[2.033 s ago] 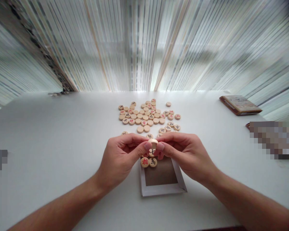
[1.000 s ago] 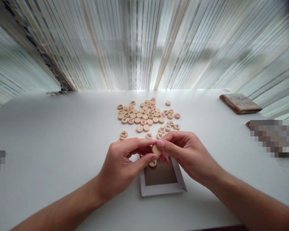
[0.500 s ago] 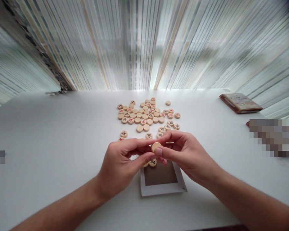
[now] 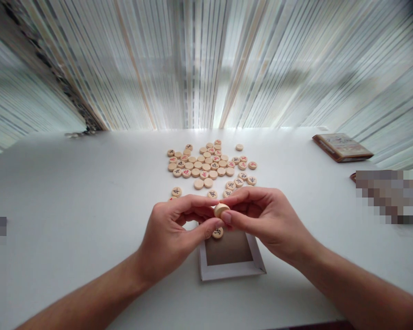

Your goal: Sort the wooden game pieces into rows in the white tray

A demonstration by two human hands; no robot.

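Above the near part of the table, my left hand (image 4: 179,222) and my right hand (image 4: 261,215) meet with fingertips closed on a round wooden Chinese chess piece (image 4: 220,210). Its visible side looks plain and pale. My right thumb covers part of it, and whether a second piece sits behind it I cannot tell. Just below my fingers lies a shallow white-rimmed tray (image 4: 229,267) with a brown bottom. A chess piece with a black character (image 4: 217,232) rests in it, and my left hand hides the tray's far left part.
Beyond my hands, several chess pieces (image 4: 206,166) spread over the white table (image 4: 89,220), some blank side up, others showing red or black characters. A flat brown box (image 4: 344,146) lies at the far right. A striped string curtain (image 4: 203,64) hangs behind the table.
The held piece has tilted slightly between my fingers, and my fingertips have shifted a little around it. The tray and the scattered pieces stay put.
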